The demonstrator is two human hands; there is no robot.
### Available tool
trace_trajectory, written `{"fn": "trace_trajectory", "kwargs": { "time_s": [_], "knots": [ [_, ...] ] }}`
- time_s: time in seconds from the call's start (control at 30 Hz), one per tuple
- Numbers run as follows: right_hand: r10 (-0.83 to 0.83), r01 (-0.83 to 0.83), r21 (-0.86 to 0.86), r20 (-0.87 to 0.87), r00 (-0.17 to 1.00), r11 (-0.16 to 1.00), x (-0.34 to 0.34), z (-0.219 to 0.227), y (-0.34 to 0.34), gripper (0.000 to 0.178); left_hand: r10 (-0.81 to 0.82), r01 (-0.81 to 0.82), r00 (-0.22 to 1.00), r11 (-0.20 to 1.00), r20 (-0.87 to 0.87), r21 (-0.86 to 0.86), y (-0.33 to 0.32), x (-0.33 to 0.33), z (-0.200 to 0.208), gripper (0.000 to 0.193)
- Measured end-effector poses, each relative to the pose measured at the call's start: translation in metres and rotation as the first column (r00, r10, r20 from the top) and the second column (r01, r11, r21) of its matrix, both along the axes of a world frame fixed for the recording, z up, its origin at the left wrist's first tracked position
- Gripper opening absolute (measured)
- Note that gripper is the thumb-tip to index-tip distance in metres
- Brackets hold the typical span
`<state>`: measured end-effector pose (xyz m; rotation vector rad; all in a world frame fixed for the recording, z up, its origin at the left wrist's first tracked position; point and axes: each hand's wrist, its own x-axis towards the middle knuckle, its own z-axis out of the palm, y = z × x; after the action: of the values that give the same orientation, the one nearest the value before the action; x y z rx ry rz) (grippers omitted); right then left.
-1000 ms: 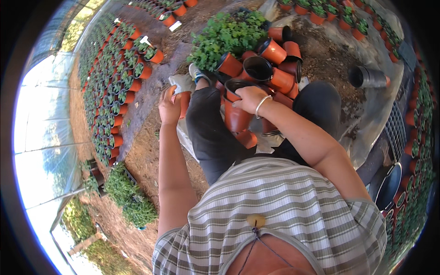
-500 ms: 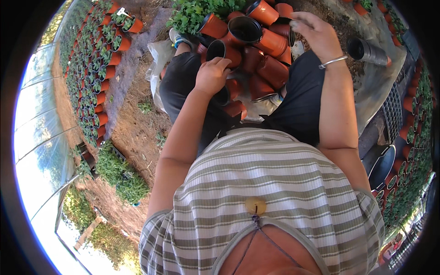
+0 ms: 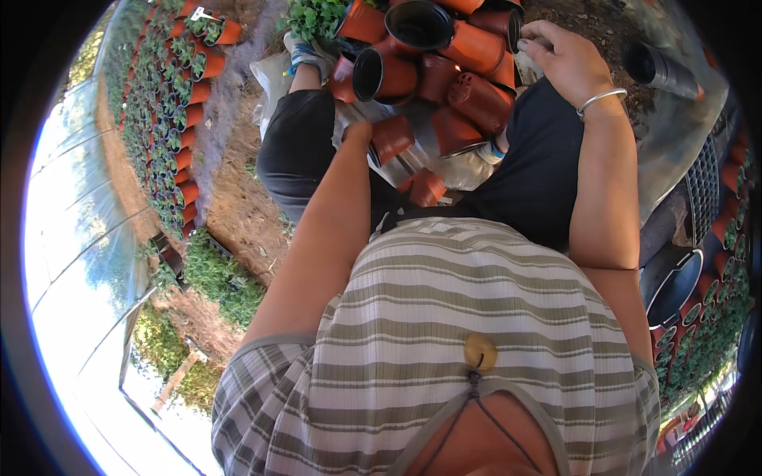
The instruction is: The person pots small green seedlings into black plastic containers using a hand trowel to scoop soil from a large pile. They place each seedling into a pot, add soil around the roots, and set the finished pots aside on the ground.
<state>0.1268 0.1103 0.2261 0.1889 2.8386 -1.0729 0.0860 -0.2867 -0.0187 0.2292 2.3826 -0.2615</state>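
My left hand [image 3: 359,133] is low between my knees, right beside a tipped terracotta-coloured plastic pot [image 3: 392,138]. Its fingers are hidden, so a grip on that pot cannot be made out. My right hand [image 3: 570,62], with a bangle at the wrist, hovers above my right knee at the right side of the pot heap. Its fingers are bent but apart, near the rim of a reddish pot [image 3: 496,24], and nothing shows in them. Within the heap lie a pot with a dark inside [image 3: 384,75] and one with holes in its base [image 3: 480,103].
Leafy green plants [image 3: 311,17] stand beyond my left foot. A stack of black pots [image 3: 659,67] lies on plastic sheeting at the right. Rows of potted seedlings [image 3: 178,115] line the left; a dark tub [image 3: 675,285] stands at the right.
My left hand has moved down from the dark-mouthed pot to the tipped pot nearer me. The right hand has shifted slightly right, its fingers more bent. The whole view has shifted a little.
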Motion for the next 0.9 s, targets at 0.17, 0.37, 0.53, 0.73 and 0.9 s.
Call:
{"fn": "trace_trajectory", "kwargs": {
  "time_s": [0.17,0.37,0.53,0.73,0.9],
  "knots": [
    [0.030,-0.030,0.018,-0.014,0.999,0.999,-0.003,-0.003,0.001,0.031,-0.064,0.070,0.981,0.997,0.184,-0.027,-0.010,0.009,-0.022,0.024],
    [0.025,-0.025,-0.049,0.002,1.000,0.998,-0.005,0.005,-0.005,0.032,0.118,-0.098,0.990,0.968,-0.073,0.233,-0.008,0.007,-0.007,0.022],
    [0.000,0.001,0.031,-0.017,1.000,1.000,-0.004,0.003,-0.005,0.035,0.208,-0.199,0.977,0.841,0.038,0.504,0.015,0.002,0.062,0.027],
    [0.049,-0.046,0.168,-0.012,0.999,0.985,-0.005,0.008,-0.019,0.029,0.485,-0.546,0.821,0.515,0.301,0.660,0.028,0.008,0.122,0.023],
    [0.340,-0.331,0.147,-0.042,0.939,0.932,0.015,0.002,-0.081,0.051,0.577,-0.563,0.743,0.262,0.340,0.784,0.036,0.024,0.177,0.019]
  ]
}}
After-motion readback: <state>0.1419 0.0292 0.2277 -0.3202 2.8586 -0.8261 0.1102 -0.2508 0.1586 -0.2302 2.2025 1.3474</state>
